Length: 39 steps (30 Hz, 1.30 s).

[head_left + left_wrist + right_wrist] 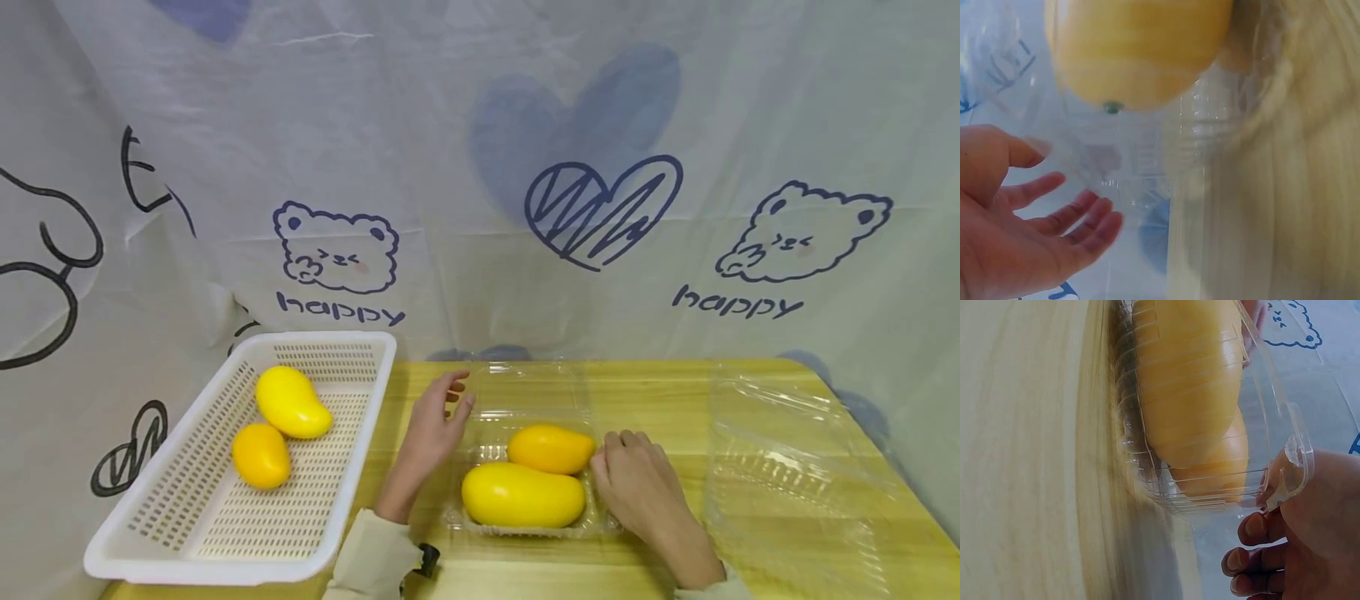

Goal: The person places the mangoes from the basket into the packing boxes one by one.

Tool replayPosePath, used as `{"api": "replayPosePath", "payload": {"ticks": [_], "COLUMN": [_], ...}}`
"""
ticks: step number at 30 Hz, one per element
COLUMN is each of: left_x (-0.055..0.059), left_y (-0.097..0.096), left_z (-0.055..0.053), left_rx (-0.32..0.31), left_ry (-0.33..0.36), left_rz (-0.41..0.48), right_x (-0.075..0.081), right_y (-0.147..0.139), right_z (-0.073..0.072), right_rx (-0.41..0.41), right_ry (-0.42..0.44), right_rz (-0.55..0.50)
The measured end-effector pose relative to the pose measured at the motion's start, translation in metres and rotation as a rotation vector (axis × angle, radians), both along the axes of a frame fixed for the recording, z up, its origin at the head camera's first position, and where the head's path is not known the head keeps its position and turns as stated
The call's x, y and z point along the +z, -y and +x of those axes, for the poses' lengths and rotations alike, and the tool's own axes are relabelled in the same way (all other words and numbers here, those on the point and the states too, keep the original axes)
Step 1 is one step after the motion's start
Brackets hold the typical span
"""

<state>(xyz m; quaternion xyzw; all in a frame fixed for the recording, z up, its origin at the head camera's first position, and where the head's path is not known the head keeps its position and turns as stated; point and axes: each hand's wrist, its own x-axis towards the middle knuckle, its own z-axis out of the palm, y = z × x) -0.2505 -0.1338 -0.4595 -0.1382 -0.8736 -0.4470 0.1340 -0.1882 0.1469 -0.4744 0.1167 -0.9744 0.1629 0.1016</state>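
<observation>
A clear plastic clamshell box (600,521) stands on the table with its lid (528,390) folded open at the back. Inside lie two mangoes: a larger yellow one (522,496) in front and an orange-yellow one (551,450) behind it. My left hand (437,421) is beside the box's left side, fingers loosely bent, nothing held. The left wrist view shows that hand (1041,219) palm up near the clear plastic. At the right side, my right hand (637,483) grips the box's rim; its curled fingers (1260,559) show below the corner.
On the left is a white plastic basket (378,400) holding a yellow mango (292,402) and an orange-yellow mango (261,456). More clear plastic packaging (795,467) lies on the right of the wooden table (660,392). A printed cloth (465,167) hangs behind.
</observation>
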Motion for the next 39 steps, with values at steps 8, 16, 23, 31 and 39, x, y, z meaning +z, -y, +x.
{"api": "replayPosePath", "payload": {"ticks": [8, 16, 23, 31, 39], "left_x": [-0.008, -0.019, -0.03, -0.039, -0.044], "left_y": [0.006, 0.004, 0.003, 0.005, 0.005], "left_z": [-0.004, -0.006, -0.012, -0.016, -0.019], "left_rx": [-0.014, -0.059, -0.075, -0.126, -0.165], "left_ry": [0.205, 0.464, 0.548, 0.555, 0.591], "left_rz": [0.081, 0.387, 0.671, 0.794, 0.876], "right_x": [0.001, 0.0, 0.001, 0.0, 0.0], "right_y": [-0.002, -0.003, -0.003, -0.003, -0.003], "right_z": [0.001, 0.0, 0.0, 0.001, 0.002], "right_rx": [0.003, 0.015, 0.026, 0.025, 0.03], "right_ry": [0.008, -0.005, -0.007, 0.012, 0.015], "right_rz": [-0.009, 0.001, 0.012, 0.011, 0.007]}}
